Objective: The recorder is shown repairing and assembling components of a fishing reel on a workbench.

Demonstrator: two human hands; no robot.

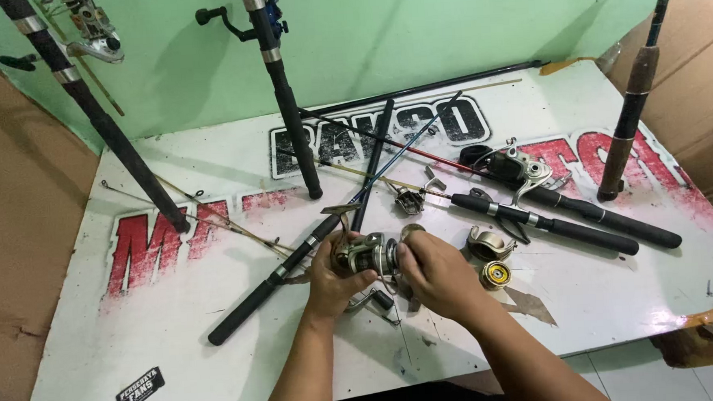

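Both of my hands hold a silver and gold spinning fishing reel point(367, 254) above the middle of the white table point(152, 341). My left hand point(332, 279) grips the reel's body from the left. My right hand point(437, 271) closes on its spool end from the right. The reel's black crank knob point(382, 299) hangs below, between my wrists. A black rod handle point(267, 285) lies just left of my left hand.
A gold spool point(494, 274) and a silver reel part point(487, 242) lie right of my hands. Several rods cross the table, one with a mounted reel point(526, 170). Upright rods point(284, 90) lean on the green wall. Cardboard point(16, 226) stands on both sides.
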